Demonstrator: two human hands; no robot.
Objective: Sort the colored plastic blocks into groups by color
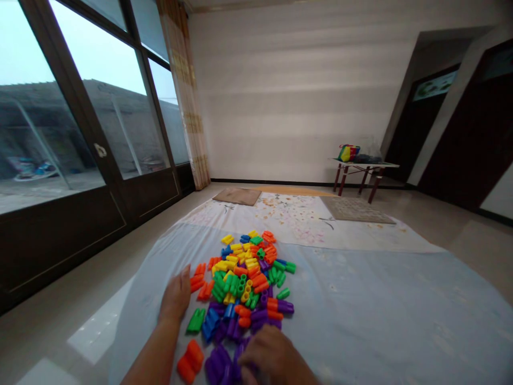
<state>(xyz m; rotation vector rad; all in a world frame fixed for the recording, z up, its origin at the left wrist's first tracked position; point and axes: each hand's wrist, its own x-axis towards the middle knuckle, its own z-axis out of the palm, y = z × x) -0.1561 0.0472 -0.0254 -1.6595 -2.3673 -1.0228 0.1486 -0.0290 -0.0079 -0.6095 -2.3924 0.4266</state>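
Note:
A heap of plastic building blocks [240, 283] in orange, yellow, green, blue and purple lies on the light blue cloth. Many are shaped like short tubes joined side by side. My left hand [176, 294] rests on the cloth at the left edge of the heap, fingers stretched forward beside several orange blocks [197, 282]. Down at the near end, my right hand [270, 353] is curled over a purple block [242, 350], slightly blurred, and its fingertips are partly hidden. Close to my left forearm lie a green block [196, 321] and an orange block [190, 362].
The light blue cloth [352, 310] meets a flowered white cloth [296, 214] farther off. Two flat mats, one brown [237, 196] and one patterned [356, 209], lie at its far side. A small table [364, 163] with bags stands by the wall; glass doors [100, 107] line the left.

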